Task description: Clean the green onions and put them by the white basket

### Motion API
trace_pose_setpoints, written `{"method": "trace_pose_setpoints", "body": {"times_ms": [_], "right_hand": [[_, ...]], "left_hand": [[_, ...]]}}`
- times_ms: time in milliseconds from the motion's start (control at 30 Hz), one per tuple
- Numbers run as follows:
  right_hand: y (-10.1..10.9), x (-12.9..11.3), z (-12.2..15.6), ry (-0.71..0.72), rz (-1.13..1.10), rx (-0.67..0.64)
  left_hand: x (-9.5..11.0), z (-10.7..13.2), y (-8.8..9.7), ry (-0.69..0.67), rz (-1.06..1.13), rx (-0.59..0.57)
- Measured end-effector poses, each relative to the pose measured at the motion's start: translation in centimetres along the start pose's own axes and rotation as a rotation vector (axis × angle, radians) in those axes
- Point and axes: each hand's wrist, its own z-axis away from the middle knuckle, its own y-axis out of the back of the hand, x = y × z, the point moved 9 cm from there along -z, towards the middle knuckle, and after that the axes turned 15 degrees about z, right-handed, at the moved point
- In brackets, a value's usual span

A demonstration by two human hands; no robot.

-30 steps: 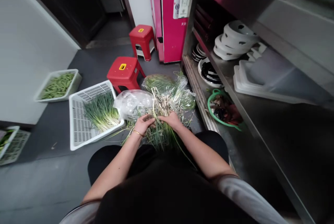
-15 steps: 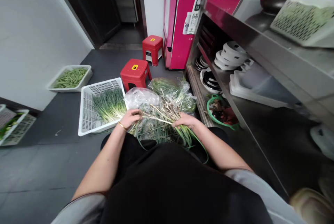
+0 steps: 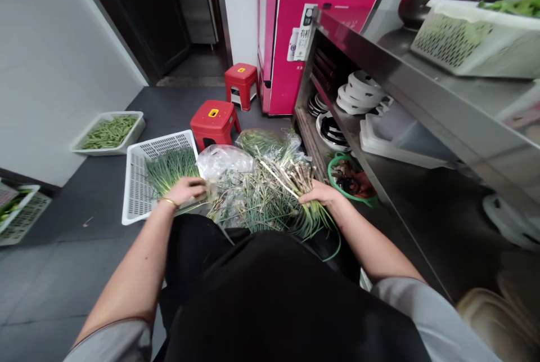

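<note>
My right hand (image 3: 321, 193) grips a bunch of green onions (image 3: 291, 187) whose pale roots point up and away, held over my lap. My left hand (image 3: 187, 189), with a gold bracelet at the wrist, is closed on a few stalks at the near right edge of a white perforated basket (image 3: 137, 193). That basket holds a pile of trimmed green onions (image 3: 172, 168). More loose green onions (image 3: 253, 207) lie between my hands, beside clear plastic bags (image 3: 225, 162).
Two red stools (image 3: 214, 120) stand ahead on the dark floor. A white tray of green beans (image 3: 110, 132) sits at the left wall. A steel shelf unit (image 3: 379, 80) on the right holds plates, trays and a green basket (image 3: 352, 179). A pink cabinet (image 3: 316, 24) stands behind.
My hands have drawn apart: the left went left to the white basket with a few stalks, the right moved right with the bunch. The camera tilted up.
</note>
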Motion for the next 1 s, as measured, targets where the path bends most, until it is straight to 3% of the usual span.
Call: {"method": "trace_pose_setpoints", "body": {"times_ms": [100, 133, 233, 367, 500, 700, 767, 900, 1000], "right_hand": [[-2.4, -0.9, -2.4, 0.016, -0.005, 0.001], [-3.5, -1.1, -3.2, 0.015, 0.023, -0.023], [-6.4, -1.2, -5.1, 0.015, 0.126, -0.1], [-6.3, -1.7, -6.4, 0.033, 0.1, 0.015], [-5.8, -3.2, -6.7, 0.073, 0.063, 0.104], [-6.9, -3.8, -7.4, 0.082, -0.019, 0.112], [-7.2, -3.3, -7.7, 0.055, -0.025, 0.115], [-8.2, -2.3, -8.4, 0.004, -0.066, 0.114], [-8.2, -1.5, -8.4, -0.029, -0.151, 0.128]], "left_hand": [[-1.0, 0.9, -6.3, 0.117, 0.004, -0.331], [-0.8, 1.0, -7.8, 0.131, 0.097, -0.353], [-0.7, 1.0, -9.6, 0.206, 0.386, -0.232], [-0.2, 0.8, -9.5, 0.257, 0.557, -0.184], [0.0, 0.4, -7.8, 0.246, 0.562, -0.12], [1.6, 0.0, -5.6, 0.081, 0.789, -0.097], [1.4, 0.2, -6.0, 0.079, 0.746, -0.097], [-0.6, 0.9, -8.8, 0.179, 0.475, -0.099], [-1.0, 0.8, -9.4, 0.181, 0.457, -0.062]]}}
